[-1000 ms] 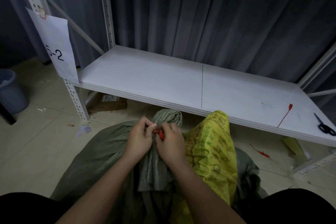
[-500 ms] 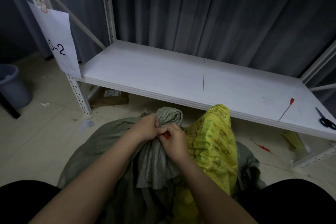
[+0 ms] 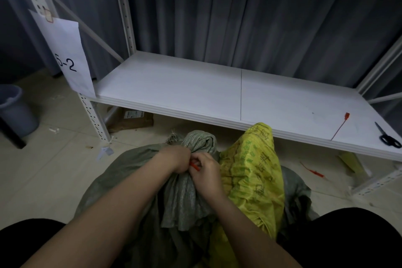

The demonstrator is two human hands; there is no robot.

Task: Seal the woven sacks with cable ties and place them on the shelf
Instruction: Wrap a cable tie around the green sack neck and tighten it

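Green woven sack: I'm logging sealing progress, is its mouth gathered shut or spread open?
Gathered shut: the green woven sack has its neck bunched between the left hand and right hand, which pinch a red cable tie.

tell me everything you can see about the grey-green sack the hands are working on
The grey-green sack is coarse woven material, dull and crinkled, slumped on the tiled floor before the shelf. Its mouth is gathered into a bunched neck with a frayed edge. The left hand grips the neck; the right hand pinches a red cable tie against it. A yellow printed sack leans on its right side.
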